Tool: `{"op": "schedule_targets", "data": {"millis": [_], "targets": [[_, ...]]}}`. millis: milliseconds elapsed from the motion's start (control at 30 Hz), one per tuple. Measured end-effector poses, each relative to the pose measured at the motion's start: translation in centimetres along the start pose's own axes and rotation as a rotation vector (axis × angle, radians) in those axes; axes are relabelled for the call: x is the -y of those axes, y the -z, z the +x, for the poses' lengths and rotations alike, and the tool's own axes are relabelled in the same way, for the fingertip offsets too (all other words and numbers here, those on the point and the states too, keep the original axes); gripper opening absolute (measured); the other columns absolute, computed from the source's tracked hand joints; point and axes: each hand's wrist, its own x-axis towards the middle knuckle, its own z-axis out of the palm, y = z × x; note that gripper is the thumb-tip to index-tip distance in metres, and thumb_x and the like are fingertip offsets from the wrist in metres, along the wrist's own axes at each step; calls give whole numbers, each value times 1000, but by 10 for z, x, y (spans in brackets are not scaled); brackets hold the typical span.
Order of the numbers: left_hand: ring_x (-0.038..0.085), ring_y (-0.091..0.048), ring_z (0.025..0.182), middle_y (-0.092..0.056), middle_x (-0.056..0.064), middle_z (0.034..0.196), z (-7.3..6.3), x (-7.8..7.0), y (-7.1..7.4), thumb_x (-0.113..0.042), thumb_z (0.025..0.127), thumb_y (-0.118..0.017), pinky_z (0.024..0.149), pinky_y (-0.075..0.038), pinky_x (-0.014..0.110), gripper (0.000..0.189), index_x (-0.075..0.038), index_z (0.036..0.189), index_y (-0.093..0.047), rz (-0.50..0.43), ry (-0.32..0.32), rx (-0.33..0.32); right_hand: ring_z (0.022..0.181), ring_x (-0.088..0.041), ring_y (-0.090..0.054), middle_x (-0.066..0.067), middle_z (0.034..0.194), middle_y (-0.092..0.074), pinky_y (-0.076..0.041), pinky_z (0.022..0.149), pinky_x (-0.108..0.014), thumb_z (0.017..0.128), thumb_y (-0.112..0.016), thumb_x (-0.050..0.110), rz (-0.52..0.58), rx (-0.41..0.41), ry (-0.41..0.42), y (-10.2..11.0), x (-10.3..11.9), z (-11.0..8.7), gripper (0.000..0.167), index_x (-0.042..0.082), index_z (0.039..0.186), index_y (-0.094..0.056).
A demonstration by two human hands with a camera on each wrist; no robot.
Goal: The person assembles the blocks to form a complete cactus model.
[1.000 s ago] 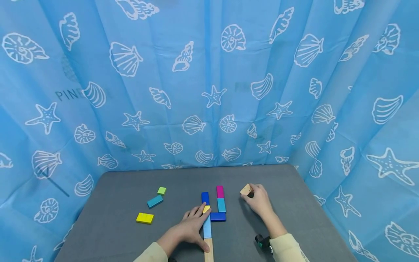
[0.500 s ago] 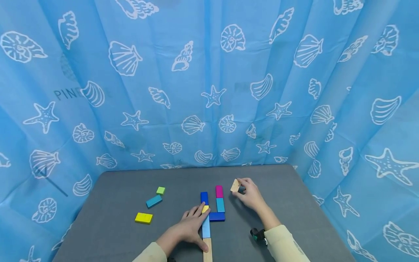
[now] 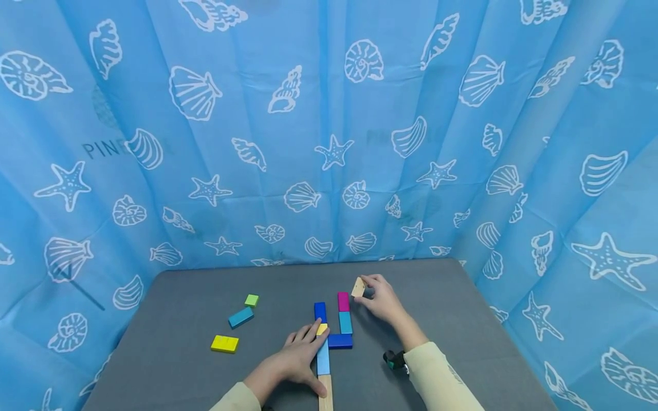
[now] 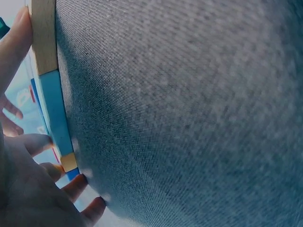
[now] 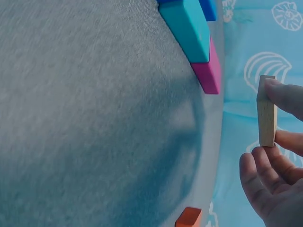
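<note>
My right hand pinches a small natural-wood block between thumb and fingers, held above the table just right of the magenta block. Below the magenta one, a teal block and a dark blue block continue the shape. My left hand lies spread along a straight row, its thumb at a long wooden block and its fingers by a small yellow block. Between those two is a light blue block. Another dark blue block tops the row.
To the left lie a yellow block, a teal block and a lime green block. An orange block shows at the bottom of the right wrist view. Behind the grey table hangs a blue shell-patterned curtain.
My right hand has moved left with the wooden block, from well right of the magenta block to close beside it. The left hand has stayed in place.
</note>
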Motion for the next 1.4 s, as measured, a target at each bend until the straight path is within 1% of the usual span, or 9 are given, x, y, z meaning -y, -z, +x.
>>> {"op": "schedule_targets", "data": {"millis": [133,400,600,800,900,1000,1133,1233,1400], "targets": [[35,-17,152,-6,0,171,0,0,-1,-71,59,-85,118,-19,65,126,-36,161,-21,5,3,-3,113,-33,-61,-16,130,-58,-56,84,-47,87,-82,23,-4,22,5,-4,3,4,60,3,139,-59],[34,-18,152,-6,0,171,-1,-1,0,-70,60,-85,118,-19,64,126,-34,162,-21,7,0,-7,117,-31,-61,-14,135,-58,-53,94,-50,87,-81,27,-9,86,4,-17,11,18,60,6,139,-60],[35,-18,152,-6,1,171,0,-2,-1,-70,60,-86,118,-19,64,125,-35,161,-22,6,5,-7,119,-31,-61,-12,137,-57,-53,96,-50,87,-81,28,-13,129,18,-26,17,28,60,9,140,-61],[35,-18,152,-7,1,171,0,-2,0,-70,59,-86,118,-20,65,125,-34,161,-23,7,11,-9,123,-33,-59,-15,141,-55,-50,100,-52,90,-79,28,-2,186,43,-34,26,36,60,8,142,-58],[35,-18,152,-7,1,171,0,-2,0,-71,59,-85,118,-20,65,125,-34,161,-23,4,5,-9,127,-34,-57,-15,143,-53,-48,103,-53,91,-78,26,6,211,41,-37,32,40,60,8,144,-56],[35,-17,152,-6,0,171,0,-1,0,-71,60,-85,118,-20,65,124,-34,161,-22,-1,0,-5,129,-37,-55,-17,143,-53,-47,104,-54,91,-77,24,6,232,56,-41,36,45,60,7,144,-55],[35,-17,152,-5,0,171,1,0,-1,-71,60,-84,118,-20,65,125,-35,161,-21,-4,-3,-7,130,-37,-53,-16,142,-55,-46,104,-55,91,-78,24,-13,253,82,-46,40,51,60,7,144,-56],[35,-17,152,-5,0,171,2,1,-1,-72,60,-84,117,-21,65,125,-35,162,-21,1,-9,-13,131,-36,-52,-14,141,-56,-45,106,-54,91,-77,25,-27,273,85,-51,42,54,59,8,143,-56],[35,-16,153,-4,0,172,2,1,-2,-73,61,-83,118,-20,65,125,-35,162,-20,6,-13,-7,134,-34,-51,-13,142,-56,-44,109,-53,92,-76,26,-41,313,60,-58,43,56,58,9,143,-57]]}}
